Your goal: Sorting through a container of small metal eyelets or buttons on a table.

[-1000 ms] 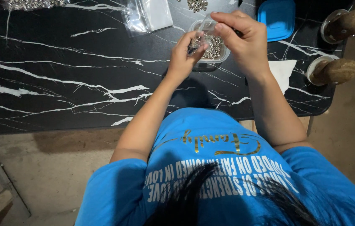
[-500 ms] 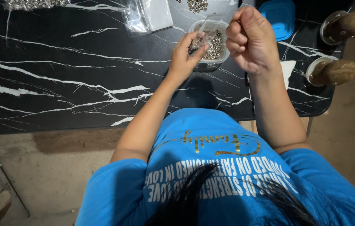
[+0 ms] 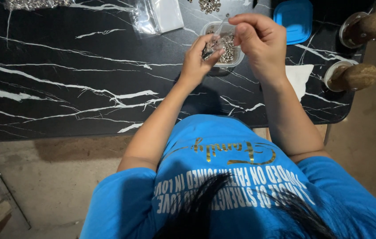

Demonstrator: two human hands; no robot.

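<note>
Head view: over the tub (image 3: 223, 46) of small metal parts, left hand (image 3: 197, 62) pinches a part and right hand (image 3: 261, 42) pinches a clear little bag (image 3: 220, 32); keeping both low above the tub would catch spills.

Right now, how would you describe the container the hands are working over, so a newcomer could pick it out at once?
Start at the black marble-patterned table with white veins and look to its far right part, where the left hand and right hand meet. Between them sits a small clear plastic tub of tiny silvery metal pieces. Unlike the flat blue lid and the clear bag nearby, it is open-topped and filled.
</note>
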